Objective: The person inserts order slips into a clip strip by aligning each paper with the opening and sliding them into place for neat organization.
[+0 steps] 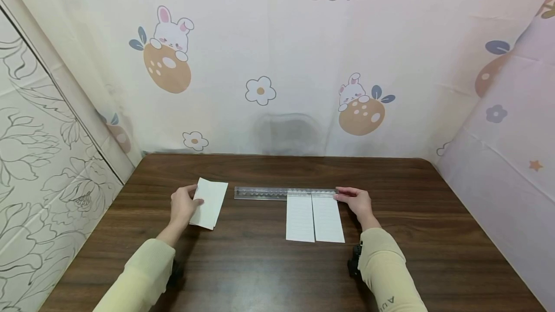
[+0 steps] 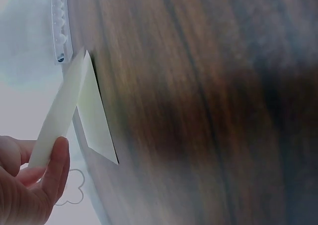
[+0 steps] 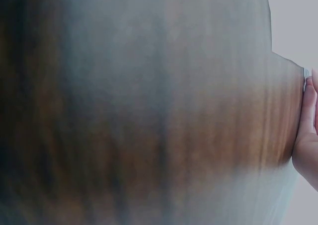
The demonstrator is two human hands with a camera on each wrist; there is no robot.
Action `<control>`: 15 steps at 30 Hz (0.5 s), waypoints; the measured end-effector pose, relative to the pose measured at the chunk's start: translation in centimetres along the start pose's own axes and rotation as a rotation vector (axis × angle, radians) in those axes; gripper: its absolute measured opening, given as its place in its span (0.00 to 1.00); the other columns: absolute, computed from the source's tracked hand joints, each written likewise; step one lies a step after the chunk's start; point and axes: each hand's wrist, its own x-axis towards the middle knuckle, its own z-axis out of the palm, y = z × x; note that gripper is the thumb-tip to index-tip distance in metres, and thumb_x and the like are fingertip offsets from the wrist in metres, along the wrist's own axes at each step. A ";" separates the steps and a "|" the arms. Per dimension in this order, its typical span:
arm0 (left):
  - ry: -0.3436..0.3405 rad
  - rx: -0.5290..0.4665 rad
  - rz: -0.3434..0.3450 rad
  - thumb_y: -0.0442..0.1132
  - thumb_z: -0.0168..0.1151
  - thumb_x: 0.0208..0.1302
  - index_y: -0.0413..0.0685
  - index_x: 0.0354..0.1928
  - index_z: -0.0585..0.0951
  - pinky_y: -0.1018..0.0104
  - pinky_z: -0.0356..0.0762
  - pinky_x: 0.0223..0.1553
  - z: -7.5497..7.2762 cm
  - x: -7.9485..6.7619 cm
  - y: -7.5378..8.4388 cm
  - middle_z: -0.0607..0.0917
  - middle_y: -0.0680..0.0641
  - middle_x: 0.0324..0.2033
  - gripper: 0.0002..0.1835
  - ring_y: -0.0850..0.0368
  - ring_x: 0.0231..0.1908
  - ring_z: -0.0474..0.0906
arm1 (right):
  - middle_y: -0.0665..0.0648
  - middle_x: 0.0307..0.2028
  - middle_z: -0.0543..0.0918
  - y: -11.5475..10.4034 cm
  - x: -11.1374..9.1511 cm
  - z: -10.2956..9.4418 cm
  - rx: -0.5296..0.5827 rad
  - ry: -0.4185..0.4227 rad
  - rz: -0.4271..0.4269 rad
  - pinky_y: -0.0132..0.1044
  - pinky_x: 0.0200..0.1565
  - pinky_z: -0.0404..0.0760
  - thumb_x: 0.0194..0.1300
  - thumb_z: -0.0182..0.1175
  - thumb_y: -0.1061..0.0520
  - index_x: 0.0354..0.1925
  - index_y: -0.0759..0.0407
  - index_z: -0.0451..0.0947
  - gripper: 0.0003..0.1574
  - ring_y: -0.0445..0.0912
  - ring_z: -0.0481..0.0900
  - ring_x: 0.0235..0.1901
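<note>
While the left hand [image 1: 184,206] is pinching a white sheet [image 2: 58,111] between thumb and fingers, a second white sheet [image 2: 97,115] is lying just beside that hand, partly overlapped by the held one in the head view. From the left wrist, the held sheet is showing itself tilted against the other, their far ends nearly meeting; whether the second is lying quite flat, I cannot tell. To the right of the left hand, a little beyond the pair of sheets, a clear ruler [image 1: 260,194] is stretching across the brown worktop [image 1: 260,268] to the right hand [image 1: 356,202]. The right hand is gripping the ruler's right end, its fingers and thumb standing close together there; in the right wrist view it is mostly running out of frame. Just left of the right hand, a left lined sheet [image 1: 300,218] and a right lined sheet [image 1: 328,219] are lying side by side, a thin slit separating them and their far edges passing under the ruler. Beyond both hands, a pale curtain [image 1: 225,47] printed with rabbits and flowers is hanging behind the worktop.
</note>
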 end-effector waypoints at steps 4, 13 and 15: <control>0.018 -0.033 0.025 0.25 0.65 0.45 0.28 0.48 0.75 0.53 0.68 0.36 0.0 -0.4 -0.1 0.81 0.36 0.28 0.23 0.45 0.34 0.75 | 0.61 0.45 0.79 0.0 0.0 0.0 0.000 0.001 -0.001 0.45 0.54 0.64 0.51 0.66 0.57 0.46 0.63 0.78 0.23 0.53 0.70 0.50; 0.030 -0.064 0.012 0.27 0.67 0.44 0.31 0.46 0.77 0.62 0.67 0.32 0.0 -1.4 0.3 0.81 0.39 0.27 0.22 0.50 0.30 0.75 | 0.62 0.46 0.78 0.1 0.0 0.1 0.011 0.009 0.004 0.47 0.55 0.62 0.51 0.65 0.57 0.46 0.63 0.78 0.22 0.54 0.69 0.51; 0.025 -0.070 0.013 0.27 0.67 0.44 0.31 0.46 0.77 0.63 0.67 0.32 -0.1 -1.6 0.4 0.81 0.39 0.26 0.22 0.51 0.29 0.75 | 0.62 0.47 0.78 0.1 0.0 0.0 0.012 0.009 0.007 0.47 0.55 0.62 0.51 0.65 0.57 0.46 0.63 0.78 0.22 0.54 0.70 0.51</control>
